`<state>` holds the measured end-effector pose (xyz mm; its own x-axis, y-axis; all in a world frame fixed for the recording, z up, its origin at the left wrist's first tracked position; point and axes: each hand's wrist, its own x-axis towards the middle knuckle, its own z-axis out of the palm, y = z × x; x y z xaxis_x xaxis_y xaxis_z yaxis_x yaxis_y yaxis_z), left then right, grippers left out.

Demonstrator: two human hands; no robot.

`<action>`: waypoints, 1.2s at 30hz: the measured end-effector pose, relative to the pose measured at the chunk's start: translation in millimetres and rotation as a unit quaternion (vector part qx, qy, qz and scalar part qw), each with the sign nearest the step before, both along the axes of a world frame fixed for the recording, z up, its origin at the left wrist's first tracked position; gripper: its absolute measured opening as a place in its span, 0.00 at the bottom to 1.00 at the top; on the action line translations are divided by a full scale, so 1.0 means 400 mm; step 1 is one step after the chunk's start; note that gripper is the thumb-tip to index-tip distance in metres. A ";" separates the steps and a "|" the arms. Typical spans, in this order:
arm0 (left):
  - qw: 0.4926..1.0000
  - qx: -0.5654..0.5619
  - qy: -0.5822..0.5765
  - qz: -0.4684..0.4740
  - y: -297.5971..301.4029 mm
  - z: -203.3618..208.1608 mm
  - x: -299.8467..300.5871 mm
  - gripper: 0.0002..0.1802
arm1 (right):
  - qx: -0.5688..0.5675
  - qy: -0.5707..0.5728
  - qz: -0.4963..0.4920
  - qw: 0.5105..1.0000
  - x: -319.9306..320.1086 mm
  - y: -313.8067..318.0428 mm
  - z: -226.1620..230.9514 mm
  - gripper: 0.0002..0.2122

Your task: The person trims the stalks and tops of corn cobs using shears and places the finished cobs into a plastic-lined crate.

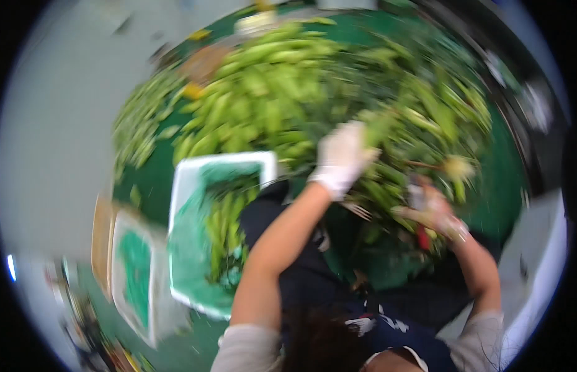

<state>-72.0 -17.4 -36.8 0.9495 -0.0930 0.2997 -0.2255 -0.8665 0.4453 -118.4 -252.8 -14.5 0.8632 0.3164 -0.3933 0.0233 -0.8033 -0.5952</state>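
Note:
My left hand (pixel 343 152), in a white glove, is closed around a light green, elongated plant piece (pixel 378 126) that looks like an ear of corn in its husk. It is over the middle of a green heap. My right hand (pixel 432 208), in a thin pale glove, is lower and to the right. Its fingers are wrapped round a red-handled cutting tool (pixel 423 237), whose exact kind is blurred. A pale yellowish, round-ended stalk (pixel 457 168) lies just beyond that hand. Motion smears both hands.
Left of my left arm stands a white foam box (pixel 177 204), lined with green plastic and holding long green pieces. A second foam box (pixel 118 273) is beside it. Light green ears (pixel 263 93) are piled behind, with darker leafy ones (pixel 425 105) to the right.

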 end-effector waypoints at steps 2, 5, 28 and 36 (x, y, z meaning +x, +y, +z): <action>1.000 0.009 -0.011 -0.018 -0.023 0.003 0.011 0.23 | 0.034 0.035 0.034 0.998 0.007 -0.001 -0.064 0.46; 0.996 0.075 -0.023 -0.042 -0.067 0.010 -0.001 0.25 | 0.129 0.037 0.012 0.991 0.013 -0.038 -0.084 0.34; 0.953 -0.258 0.078 -0.140 -0.006 0.035 -0.026 0.29 | 0.364 0.160 -0.055 0.916 0.064 -0.073 -0.037 0.31; 0.898 -0.312 0.251 -0.184 -0.005 0.028 -0.089 0.35 | 0.435 0.097 -0.024 0.895 0.061 -0.168 -0.169 0.24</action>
